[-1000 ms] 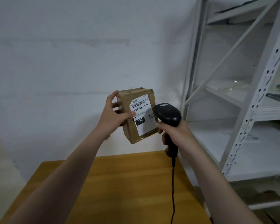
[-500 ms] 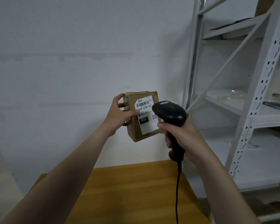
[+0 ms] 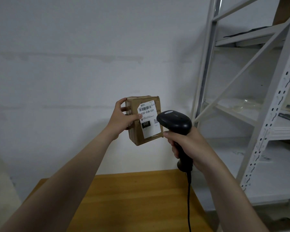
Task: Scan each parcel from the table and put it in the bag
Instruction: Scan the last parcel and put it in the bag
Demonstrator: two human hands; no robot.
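A white shipping label (image 3: pixel 149 120) is covering most of the front face of a brown cardboard parcel (image 3: pixel 136 137). Near the label's top, a black barcode (image 3: pixel 146 108) is running across it. Just below, large black characters are reading "032-038-E01", with the thumb of the left hand (image 3: pixel 122 118) touching the first zero. Lower on the label's left side, a black box (image 3: pixel 145 124) is showing "032" in white. A small QR code (image 3: pixel 155 121) is sitting at the label's right edge. The label's finer print is appearing too small to read. Right of the label, a pale oval badge (image 3: pixel 168 112) on the scanner (image 3: pixel 176 122) is likewise showing nothing legible.
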